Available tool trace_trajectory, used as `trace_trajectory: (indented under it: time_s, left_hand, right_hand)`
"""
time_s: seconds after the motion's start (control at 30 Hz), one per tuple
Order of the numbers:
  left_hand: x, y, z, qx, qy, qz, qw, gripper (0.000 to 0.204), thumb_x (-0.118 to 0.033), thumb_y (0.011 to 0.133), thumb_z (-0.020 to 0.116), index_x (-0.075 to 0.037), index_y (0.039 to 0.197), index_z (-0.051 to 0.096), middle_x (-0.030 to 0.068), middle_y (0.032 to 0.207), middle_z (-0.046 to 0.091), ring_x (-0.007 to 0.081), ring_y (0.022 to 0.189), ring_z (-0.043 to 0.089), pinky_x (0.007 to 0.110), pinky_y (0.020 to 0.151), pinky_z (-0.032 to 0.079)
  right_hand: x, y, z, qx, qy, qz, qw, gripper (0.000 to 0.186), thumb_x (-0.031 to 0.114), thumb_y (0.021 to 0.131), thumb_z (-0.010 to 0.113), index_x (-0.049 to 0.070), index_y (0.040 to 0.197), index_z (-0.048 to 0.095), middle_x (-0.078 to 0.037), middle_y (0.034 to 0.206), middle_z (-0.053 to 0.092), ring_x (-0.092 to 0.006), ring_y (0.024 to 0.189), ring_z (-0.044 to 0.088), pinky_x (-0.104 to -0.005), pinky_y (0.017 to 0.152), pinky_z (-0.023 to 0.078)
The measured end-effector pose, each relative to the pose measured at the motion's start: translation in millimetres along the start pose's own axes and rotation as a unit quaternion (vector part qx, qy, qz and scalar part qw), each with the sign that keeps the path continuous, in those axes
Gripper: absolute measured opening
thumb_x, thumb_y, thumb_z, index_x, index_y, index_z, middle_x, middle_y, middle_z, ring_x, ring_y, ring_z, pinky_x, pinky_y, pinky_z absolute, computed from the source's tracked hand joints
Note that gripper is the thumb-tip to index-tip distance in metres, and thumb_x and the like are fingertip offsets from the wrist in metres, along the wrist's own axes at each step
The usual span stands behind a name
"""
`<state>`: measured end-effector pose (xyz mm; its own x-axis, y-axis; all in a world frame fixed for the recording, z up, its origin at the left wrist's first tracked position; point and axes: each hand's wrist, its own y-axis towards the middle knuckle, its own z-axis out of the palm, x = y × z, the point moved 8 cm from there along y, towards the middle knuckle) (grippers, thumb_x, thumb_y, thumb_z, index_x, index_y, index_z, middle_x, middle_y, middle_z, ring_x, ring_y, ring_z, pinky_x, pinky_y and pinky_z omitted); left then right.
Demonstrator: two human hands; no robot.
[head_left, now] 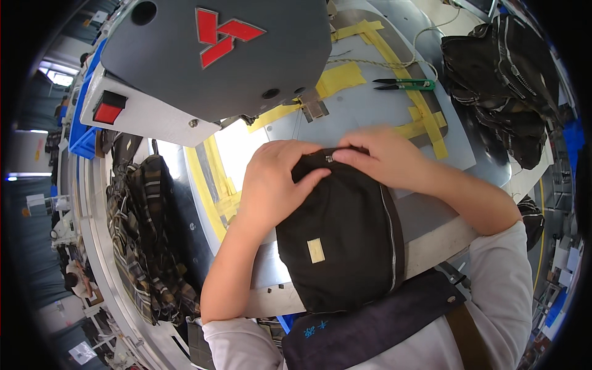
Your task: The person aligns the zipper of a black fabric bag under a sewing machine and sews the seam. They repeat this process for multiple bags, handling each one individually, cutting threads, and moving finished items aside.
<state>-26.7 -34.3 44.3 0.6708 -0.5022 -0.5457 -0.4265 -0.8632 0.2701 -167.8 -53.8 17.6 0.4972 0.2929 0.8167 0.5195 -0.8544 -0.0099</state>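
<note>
A dark bag [345,246] lies in front of me, with a silver zipper [390,240] down its right side and a small cream patch [316,250] on its face. My left hand [274,176] grips its far edge from the left, thumb on top. At the same edge, my right hand [385,157] pinches the fabric beside a small metal zipper piece [329,158]. Just beyond both hands is the needle area of a grey sewing machine [228,61].
Yellow tape [425,117] borders the pale work plate. Green-handled thread snips [404,84] lie to the far right near a cord. Dark zippered bags [499,86] are piled at the right, and plaid fabric pieces [148,234] hang at the left. A red switch [110,108] sits on the machine.
</note>
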Motion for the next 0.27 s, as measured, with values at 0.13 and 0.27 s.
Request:
trace_trajectory:
  time_s: [0.13, 0.27]
  left_hand:
    - [19, 9, -1, -0.043, -0.043, -0.050, 0.997, 0.015, -0.013, 0.079, 0.073, -0.003, 0.088, 0.068, 0.0114, 0.085, 0.066, 0.0324, 0.079, 0.060, 0.038, 0.078, 0.048]
    - [26, 8, -6, -0.124, 0.004, -0.073, 0.990, 0.009, -0.011, 0.083, 0.068, -0.005, 0.089, 0.070, 0.0090, 0.084, 0.067, 0.0293, 0.091, 0.060, 0.041, 0.092, 0.040]
  right_hand:
    - [5, 13, -13, -0.129, -0.100, -0.104, 0.981, 0.023, 0.025, 0.090, 0.064, 0.002, 0.089, 0.063, -0.011, 0.070, 0.057, -0.0267, 0.066, 0.055, -0.0361, 0.062, 0.043]
    - [-15, 33, -10, -0.012, -0.048, 0.091, 0.995, 0.030, 0.035, 0.085, 0.067, 0.007, 0.096, 0.064, -0.012, 0.088, 0.067, -0.0260, 0.088, 0.063, -0.0393, 0.073, 0.047]
